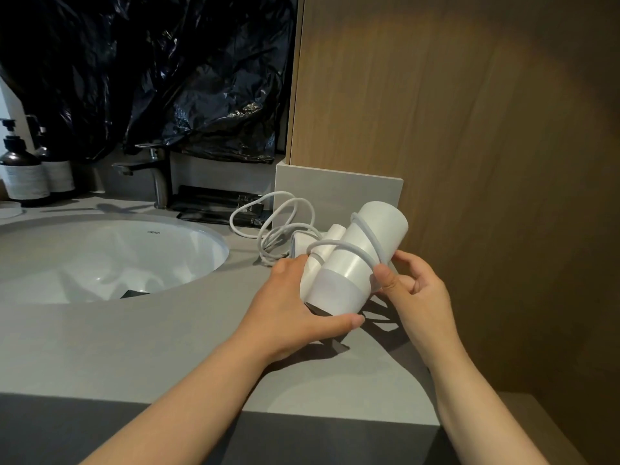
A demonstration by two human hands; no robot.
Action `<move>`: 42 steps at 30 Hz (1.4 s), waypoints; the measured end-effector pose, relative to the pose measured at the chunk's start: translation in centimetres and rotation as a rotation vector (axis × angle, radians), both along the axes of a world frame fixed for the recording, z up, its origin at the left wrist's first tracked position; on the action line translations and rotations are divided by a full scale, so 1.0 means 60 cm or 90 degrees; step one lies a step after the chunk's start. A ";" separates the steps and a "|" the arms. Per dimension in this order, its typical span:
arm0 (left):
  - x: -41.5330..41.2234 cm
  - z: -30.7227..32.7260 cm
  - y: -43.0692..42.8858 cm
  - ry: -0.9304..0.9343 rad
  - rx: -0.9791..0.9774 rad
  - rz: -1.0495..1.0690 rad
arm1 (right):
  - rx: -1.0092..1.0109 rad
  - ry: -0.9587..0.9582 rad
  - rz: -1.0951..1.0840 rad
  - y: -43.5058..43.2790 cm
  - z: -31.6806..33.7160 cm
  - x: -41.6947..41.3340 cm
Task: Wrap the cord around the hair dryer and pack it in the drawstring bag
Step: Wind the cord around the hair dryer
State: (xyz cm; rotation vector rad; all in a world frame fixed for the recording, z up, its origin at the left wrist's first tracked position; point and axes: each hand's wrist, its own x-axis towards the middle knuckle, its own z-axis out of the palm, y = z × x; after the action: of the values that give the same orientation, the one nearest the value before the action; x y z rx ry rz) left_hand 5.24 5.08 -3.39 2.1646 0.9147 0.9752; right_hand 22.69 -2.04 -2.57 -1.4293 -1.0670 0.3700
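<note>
Cord [339,245] loops round the hair dryer [349,263], which I hold over the counter [134,347] beside the sink [100,256]. My left hand [292,307] grips its near end to steady it, so my right hand [412,290], pinching the cord against the barrel, can hold the turn taut. Slack lies coiled behind. I cannot pick out the drawstring bag.

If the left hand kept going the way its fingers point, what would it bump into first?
The left hand already holds the hair dryer, so that comes first. Beyond it probably the wooden wall, though depth is unclear.
</note>
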 end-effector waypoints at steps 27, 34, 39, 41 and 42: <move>0.002 0.002 -0.006 -0.116 -0.118 -0.077 | 0.039 0.005 0.060 -0.013 0.012 -0.008; 0.003 0.006 -0.007 -0.269 -0.116 -0.067 | 0.041 -0.007 0.052 -0.008 0.004 -0.005; 0.002 0.019 -0.010 -0.488 -0.354 -0.107 | 0.056 -0.014 -0.001 -0.010 0.005 0.001; -0.002 0.028 -0.012 -0.532 -0.379 -0.123 | 0.072 0.008 -0.006 -0.008 0.006 0.000; -0.002 0.030 -0.013 -0.534 -0.367 -0.124 | 0.077 0.011 -0.006 -0.006 0.006 -0.001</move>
State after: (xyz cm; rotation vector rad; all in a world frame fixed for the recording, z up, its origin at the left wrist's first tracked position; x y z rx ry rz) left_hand 5.10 4.31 -1.56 1.1588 0.4678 1.1851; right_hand 22.66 -2.42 -2.22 -1.3200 -1.0514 0.3053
